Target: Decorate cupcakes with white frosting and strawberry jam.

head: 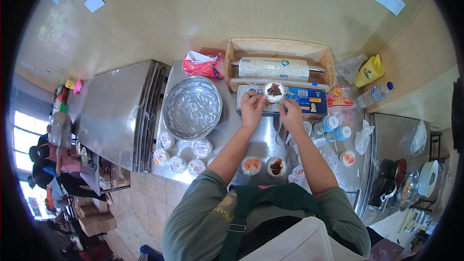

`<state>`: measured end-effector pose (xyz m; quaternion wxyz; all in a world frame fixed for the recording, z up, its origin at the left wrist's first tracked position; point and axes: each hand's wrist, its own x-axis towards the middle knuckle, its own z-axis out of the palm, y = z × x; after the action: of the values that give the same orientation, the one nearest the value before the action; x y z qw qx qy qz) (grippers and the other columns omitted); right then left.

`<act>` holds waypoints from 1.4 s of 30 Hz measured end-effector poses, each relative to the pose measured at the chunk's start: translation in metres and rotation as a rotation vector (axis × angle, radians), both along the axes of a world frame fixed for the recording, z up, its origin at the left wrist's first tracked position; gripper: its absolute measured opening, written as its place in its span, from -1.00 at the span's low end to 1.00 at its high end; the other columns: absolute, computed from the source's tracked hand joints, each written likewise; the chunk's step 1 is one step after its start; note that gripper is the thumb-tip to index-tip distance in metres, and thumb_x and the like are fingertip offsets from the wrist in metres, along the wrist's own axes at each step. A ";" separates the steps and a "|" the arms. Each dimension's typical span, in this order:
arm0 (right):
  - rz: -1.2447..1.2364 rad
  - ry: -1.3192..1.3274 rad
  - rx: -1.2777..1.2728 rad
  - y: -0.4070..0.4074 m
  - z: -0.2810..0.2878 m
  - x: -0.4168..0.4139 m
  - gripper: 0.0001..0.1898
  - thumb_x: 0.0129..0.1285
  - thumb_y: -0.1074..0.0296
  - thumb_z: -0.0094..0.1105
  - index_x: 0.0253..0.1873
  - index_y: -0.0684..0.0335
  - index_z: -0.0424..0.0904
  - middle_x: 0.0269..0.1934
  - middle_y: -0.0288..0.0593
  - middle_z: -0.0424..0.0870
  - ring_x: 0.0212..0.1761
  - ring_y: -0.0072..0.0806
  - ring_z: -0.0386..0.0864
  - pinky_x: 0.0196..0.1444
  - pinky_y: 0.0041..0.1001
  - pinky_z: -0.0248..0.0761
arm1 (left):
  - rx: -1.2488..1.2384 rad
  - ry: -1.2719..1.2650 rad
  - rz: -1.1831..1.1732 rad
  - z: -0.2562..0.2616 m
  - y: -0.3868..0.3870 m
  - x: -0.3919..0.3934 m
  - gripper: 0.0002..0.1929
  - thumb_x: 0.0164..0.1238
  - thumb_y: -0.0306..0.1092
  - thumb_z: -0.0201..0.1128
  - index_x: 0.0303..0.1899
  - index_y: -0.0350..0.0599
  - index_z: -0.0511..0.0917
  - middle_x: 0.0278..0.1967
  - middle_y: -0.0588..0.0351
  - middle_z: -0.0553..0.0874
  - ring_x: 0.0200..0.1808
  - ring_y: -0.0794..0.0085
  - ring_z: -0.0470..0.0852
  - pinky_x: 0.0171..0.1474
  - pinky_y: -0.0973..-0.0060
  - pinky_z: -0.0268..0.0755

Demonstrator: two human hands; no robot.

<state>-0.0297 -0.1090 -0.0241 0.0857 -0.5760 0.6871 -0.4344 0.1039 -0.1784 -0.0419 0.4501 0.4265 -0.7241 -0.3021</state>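
A small round cup [274,91] of white cream with brown pieces on top is in front of me, over the long boxes of wrap [308,100]. My left hand [252,108] grips the cup's near left edge between thumb and fingers. Close to its lower right side, my right hand [291,114] has its fingertips drawn together; whether they hold something is too small to tell. Nearer my body on the steel table [266,130] stand a cup with red topping [251,165] and a cup with dark brown topping [276,167].
A cream-smeared steel bowl [192,108] stands left, with several lidded cups [178,164] below it. Behind the boxes is a wooden holder with a film roll [274,69]. Bottles with white caps [338,133], another red-topped cup [347,158] and a water bottle [375,94] are right.
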 end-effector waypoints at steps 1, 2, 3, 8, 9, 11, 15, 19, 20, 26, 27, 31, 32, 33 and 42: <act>0.008 0.090 0.088 0.006 0.000 0.006 -0.78 -0.02 0.50 0.02 -0.21 0.36 0.49 -0.25 0.00 0.50 -0.16 -0.18 0.44 -0.08 -0.31 0.29 | -0.113 0.005 0.042 -0.002 -0.001 0.000 -0.84 0.12 -0.41 0.20 -0.33 -0.30 0.49 -0.40 0.03 0.51 -0.39 0.41 0.51 -0.34 0.56 0.37; 0.004 0.090 0.086 0.010 0.000 0.010 -0.78 -0.02 0.50 0.02 -0.21 0.36 0.49 -0.25 0.00 0.50 -0.16 -0.18 0.44 -0.08 -0.31 0.29 | -0.223 0.011 0.077 -0.001 0.000 -0.002 -0.81 0.13 -0.41 0.20 -0.27 -0.29 0.47 -0.39 0.02 0.51 -0.37 0.41 0.49 -0.33 0.55 0.35; 0.000 0.280 0.090 0.013 0.000 0.014 -0.74 -0.01 0.48 0.01 -0.15 0.37 0.47 -0.20 -0.02 0.49 -0.11 -0.20 0.42 -0.02 -0.31 0.25 | -0.225 0.012 0.074 -0.001 0.002 -0.003 -0.81 0.13 -0.41 0.20 -0.27 -0.29 0.47 -0.39 0.02 0.51 -0.37 0.41 0.49 -0.33 0.55 0.35; 0.016 0.539 0.210 0.026 0.000 0.021 -0.58 0.03 0.42 -0.06 0.06 0.38 0.34 0.04 -0.03 0.36 0.13 -0.24 0.27 0.18 -0.25 0.06 | -0.218 -0.035 0.225 0.021 0.012 -0.007 -0.46 0.00 -0.22 0.29 0.02 -0.21 0.30 -0.14 -0.10 0.45 -0.04 0.14 0.38 0.02 0.31 0.19; 0.010 0.539 0.214 0.027 -0.002 0.020 -0.58 0.03 0.42 -0.06 0.06 0.38 0.34 0.04 -0.03 0.36 0.13 -0.24 0.27 0.18 -0.25 0.06 | -0.216 -0.034 0.218 0.033 0.015 -0.014 -0.46 0.00 -0.22 0.29 0.02 -0.21 0.30 -0.14 -0.10 0.45 -0.04 0.14 0.38 0.02 0.31 0.19; 0.011 0.519 0.263 0.030 -0.005 0.020 -0.56 0.04 0.42 -0.07 0.08 0.39 0.31 0.10 -0.02 0.31 0.20 -0.22 0.19 0.22 -0.22 0.00 | -0.277 -0.203 0.081 0.055 0.018 -0.031 -0.40 -0.03 -0.06 0.27 0.05 -0.14 0.33 0.01 -0.09 0.37 0.09 0.06 0.29 0.10 0.16 0.06; 0.024 0.508 0.172 0.038 -0.006 0.022 -0.56 0.03 0.45 -0.06 0.08 0.39 0.30 0.12 0.01 0.30 0.21 -0.19 0.20 0.23 -0.23 0.00 | -0.319 -0.475 0.047 0.059 0.009 -0.048 -0.29 -0.09 0.03 0.28 0.12 -0.07 0.28 0.11 -0.06 0.32 0.15 0.03 0.24 0.13 0.14 0.07; 0.150 0.236 -0.038 0.055 -0.009 0.014 -0.62 0.00 0.59 -0.05 0.01 0.35 0.39 0.03 0.06 0.38 0.10 -0.12 0.33 0.15 -0.30 0.16 | -0.233 -0.500 -0.001 0.035 0.000 -0.048 -0.25 -0.14 0.04 0.29 0.15 -0.02 0.26 0.09 -0.01 0.36 0.14 0.05 0.26 0.11 0.16 0.10; 0.169 0.121 -0.144 0.060 -0.008 0.011 -0.63 0.00 0.63 -0.05 -0.02 0.33 0.43 -0.03 0.06 0.43 0.01 -0.10 0.41 0.10 -0.34 0.23 | -0.250 -0.481 0.010 0.034 -0.001 -0.049 -0.25 -0.15 0.04 0.29 0.15 -0.03 0.26 0.07 -0.01 0.37 0.13 0.06 0.27 0.11 0.16 0.11; -0.161 -0.924 -0.073 0.037 -0.026 -0.010 -0.75 0.18 0.57 -0.10 -0.05 0.35 0.46 -0.17 -0.14 0.52 -0.23 -0.42 0.50 -0.07 -0.50 0.33 | -0.266 -0.447 0.030 0.035 0.002 -0.054 -0.26 -0.15 -0.01 0.31 0.14 -0.05 0.27 0.06 -0.03 0.39 0.11 0.08 0.30 0.10 0.19 0.13; -0.168 -1.054 0.023 0.027 -0.016 -0.006 -0.77 0.23 0.52 -0.10 -0.03 0.37 0.44 -0.19 -0.21 0.52 -0.21 -0.55 0.47 -0.10 -0.58 0.33 | -0.265 -0.451 0.035 0.036 0.002 -0.052 -0.26 -0.15 -0.01 0.31 0.14 -0.05 0.27 0.06 -0.03 0.39 0.11 0.08 0.30 0.10 0.19 0.13; 0.010 -1.581 0.061 -0.007 -0.002 -0.005 -0.74 0.20 0.56 -0.07 0.00 0.36 0.42 -0.14 -0.21 0.47 -0.18 -0.54 0.45 -0.08 -0.62 0.31 | -0.234 -0.334 -0.095 0.043 -0.002 -0.045 -0.34 -0.04 -0.15 0.26 0.16 -0.10 0.24 0.09 -0.08 0.35 0.13 0.04 0.27 0.14 0.19 0.10; -0.011 -1.512 0.100 -0.015 -0.006 -0.005 -0.75 0.18 0.57 -0.06 -0.02 0.36 0.43 -0.15 -0.20 0.47 -0.19 -0.53 0.46 -0.10 -0.61 0.33 | -0.219 -0.270 -0.158 0.043 -0.004 -0.044 -0.37 0.02 -0.21 0.23 0.16 -0.14 0.22 0.11 -0.10 0.33 0.14 0.04 0.27 0.16 0.21 0.08; -0.032 -1.441 0.137 -0.019 -0.011 -0.005 -0.75 0.16 0.58 -0.05 -0.04 0.36 0.45 -0.16 -0.19 0.46 -0.21 -0.52 0.47 -0.11 -0.60 0.35 | -0.223 -0.270 -0.157 0.041 -0.006 -0.042 -0.37 0.02 -0.21 0.23 0.16 -0.14 0.22 0.11 -0.10 0.33 0.14 0.04 0.27 0.16 0.21 0.08; -0.295 -0.504 -0.030 -0.022 -0.031 -0.007 -0.80 0.05 0.60 0.05 -0.17 0.39 0.49 -0.28 -0.15 0.45 -0.41 -0.52 0.49 -0.36 -0.60 0.42 | 0.394 0.612 0.266 0.006 0.002 -0.023 -0.59 0.27 -0.42 -0.04 0.14 -0.27 0.21 0.06 -0.02 0.36 0.07 0.37 0.35 0.13 0.50 0.16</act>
<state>-0.0364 -0.1312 -0.0548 0.1811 -0.3452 0.7140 -0.5815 0.0804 -0.1761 -0.0358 0.5899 0.4850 -0.4229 -0.4878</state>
